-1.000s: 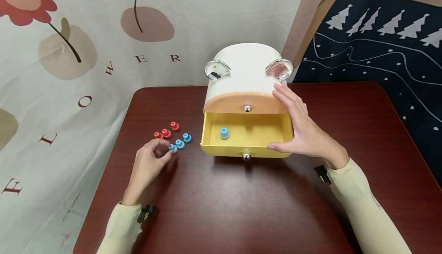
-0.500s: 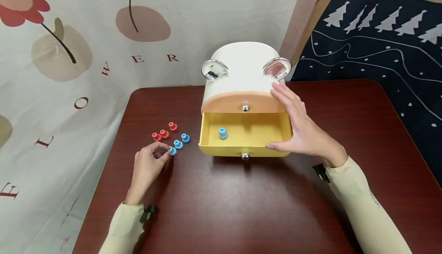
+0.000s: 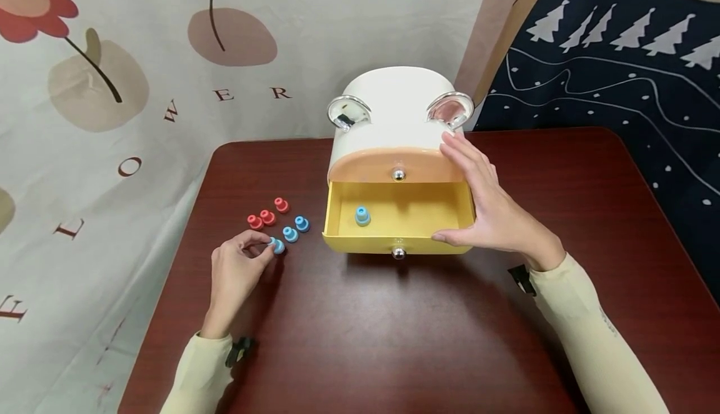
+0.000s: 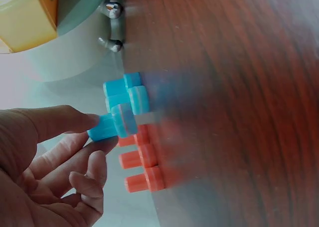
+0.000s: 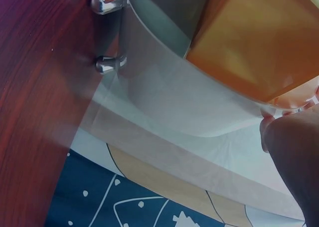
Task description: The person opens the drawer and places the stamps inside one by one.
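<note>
Thumb and fingertip of my left hand pinch a small blue stepped peg at its narrow end, near the tabletop. Beside it stand two more blue pegs, and behind them is a row of three red pegs. My right hand rests against the right side of a white drawer box. Its fingers reach the upper shell, and its thumb touches the front edge of the pulled-out yellow drawer. Inside that drawer, toward the left, stands another blue peg.
Above the yellow drawer is an orange upper drawer with a silver knob, pushed in. Two silver ear-shaped pieces stick out from the box top. A printed cloth hangs behind the dark red table.
My left hand has taken the nearest blue peg between thumb and finger and drawn it slightly left, away from the other blue ones. The right hand keeps its place on the box.
</note>
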{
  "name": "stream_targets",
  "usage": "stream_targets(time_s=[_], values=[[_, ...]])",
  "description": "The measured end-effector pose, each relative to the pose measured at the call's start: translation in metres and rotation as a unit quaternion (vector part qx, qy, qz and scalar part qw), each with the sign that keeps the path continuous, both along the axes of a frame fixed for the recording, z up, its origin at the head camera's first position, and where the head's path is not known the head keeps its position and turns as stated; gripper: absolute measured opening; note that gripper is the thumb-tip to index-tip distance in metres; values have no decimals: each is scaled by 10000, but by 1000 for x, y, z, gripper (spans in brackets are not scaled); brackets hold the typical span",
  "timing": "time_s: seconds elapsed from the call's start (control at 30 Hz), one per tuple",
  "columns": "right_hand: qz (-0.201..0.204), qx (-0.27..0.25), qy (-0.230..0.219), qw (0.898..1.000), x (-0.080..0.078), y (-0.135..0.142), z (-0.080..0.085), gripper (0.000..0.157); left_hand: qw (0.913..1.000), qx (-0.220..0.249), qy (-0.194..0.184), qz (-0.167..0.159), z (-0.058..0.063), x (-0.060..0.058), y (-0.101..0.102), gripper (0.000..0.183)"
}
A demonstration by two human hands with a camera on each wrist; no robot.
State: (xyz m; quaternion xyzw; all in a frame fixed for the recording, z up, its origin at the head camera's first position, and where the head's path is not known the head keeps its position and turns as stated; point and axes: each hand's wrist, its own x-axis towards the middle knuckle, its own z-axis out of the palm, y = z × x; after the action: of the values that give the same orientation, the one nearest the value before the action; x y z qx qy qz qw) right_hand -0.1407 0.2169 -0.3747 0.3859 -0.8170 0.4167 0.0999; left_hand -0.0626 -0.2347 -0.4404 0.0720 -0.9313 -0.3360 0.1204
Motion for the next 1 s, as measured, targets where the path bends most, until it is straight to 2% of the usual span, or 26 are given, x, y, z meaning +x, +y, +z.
stream_targets(time_s=[0.23, 0.5, 0.77, 1.0], values=[[25, -12, 63, 10000, 0, 0, 0, 125, 9974, 75, 714, -85, 12, 8, 7, 13], [28, -16, 22, 10000, 1, 0, 1, 130, 9886, 479, 1408, -213, 36, 17, 21, 17], [5, 3, -19, 10000, 2, 0, -2, 130, 9711, 1337, 1905, -525, 52, 16, 39, 23], [-1, 0, 1, 10000, 0, 0, -1, 132, 9490, 2050, 2284, -717, 64, 11, 53, 26]])
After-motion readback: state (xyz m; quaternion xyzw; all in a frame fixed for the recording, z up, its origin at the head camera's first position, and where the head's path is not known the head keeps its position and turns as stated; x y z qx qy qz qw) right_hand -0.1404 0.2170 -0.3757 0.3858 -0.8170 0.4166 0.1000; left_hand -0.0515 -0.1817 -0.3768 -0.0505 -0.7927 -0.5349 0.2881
